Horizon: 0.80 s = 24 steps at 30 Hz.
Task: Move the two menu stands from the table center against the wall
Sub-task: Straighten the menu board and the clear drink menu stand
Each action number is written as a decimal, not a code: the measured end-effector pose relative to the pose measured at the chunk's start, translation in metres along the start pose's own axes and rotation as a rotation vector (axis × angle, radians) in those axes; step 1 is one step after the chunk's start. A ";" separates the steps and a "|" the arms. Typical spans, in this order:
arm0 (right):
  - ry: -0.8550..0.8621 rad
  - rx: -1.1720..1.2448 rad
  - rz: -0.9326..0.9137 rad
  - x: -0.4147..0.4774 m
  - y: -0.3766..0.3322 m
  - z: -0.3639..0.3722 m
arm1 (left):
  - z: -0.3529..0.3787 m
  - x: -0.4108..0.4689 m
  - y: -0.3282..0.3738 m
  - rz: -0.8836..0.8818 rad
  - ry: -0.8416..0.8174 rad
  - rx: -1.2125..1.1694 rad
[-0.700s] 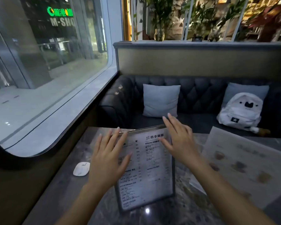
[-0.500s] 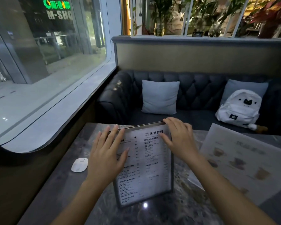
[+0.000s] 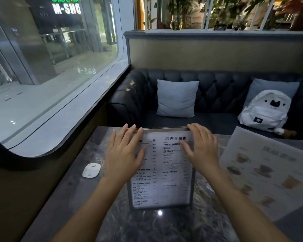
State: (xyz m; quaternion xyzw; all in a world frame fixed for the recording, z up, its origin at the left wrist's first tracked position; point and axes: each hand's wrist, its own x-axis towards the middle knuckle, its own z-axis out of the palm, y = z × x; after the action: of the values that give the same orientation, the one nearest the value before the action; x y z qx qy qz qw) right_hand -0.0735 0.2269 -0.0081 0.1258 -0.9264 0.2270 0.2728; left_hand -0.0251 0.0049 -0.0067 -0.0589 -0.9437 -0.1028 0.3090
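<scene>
Starting at the left, the window wall (image 3: 63,119) runs along the near side of the dark marble desk (image 3: 164,224), with a small white pad-like object (image 3: 91,170) lying on the desk between that wall and the person's left hand (image 3: 123,155). That hand is spread nearly flat, fingers splayed, its fingertips reaching the upper left edge of the upright menu stand (image 3: 162,172); it seems to press or rest on the face rather than close round anything. The stand sits about mid-desk, directly in front of the person, its tall printed face tilted back toward them and its long axis running up and down. The right hand (image 3: 204,151) mirrors the other: open, fingers loosely curled over the top right corner, thumb lying across the print, not yet gripping as far as I can tell. Both hands are about equally near, one to each side edge, so the stand is bracketed between them. The wall lies off to the left of the stand, so the carry would go sideways that way, past the white object. Further right, the second menu stand (image 3: 269,170), showing drink pictures, leans at an angle, apart from both hands. Behind it, a white backpack (image 3: 264,110) sits on the sofa (image 3: 217,88).
</scene>
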 end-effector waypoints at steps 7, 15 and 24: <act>0.046 -0.013 0.039 -0.006 -0.003 0.003 | 0.003 0.008 -0.002 -0.012 -0.007 -0.066; 0.063 -0.019 0.060 -0.008 -0.003 0.004 | 0.008 0.012 -0.005 -0.001 0.014 -0.109; 0.094 -0.055 0.072 -0.012 -0.006 0.004 | 0.011 0.013 -0.005 -0.003 0.026 -0.160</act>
State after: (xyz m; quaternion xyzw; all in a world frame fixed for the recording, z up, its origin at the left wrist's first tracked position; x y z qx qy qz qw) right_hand -0.0638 0.2209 -0.0158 0.0739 -0.9225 0.2168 0.3109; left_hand -0.0423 0.0034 -0.0081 -0.0806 -0.9283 -0.1794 0.3155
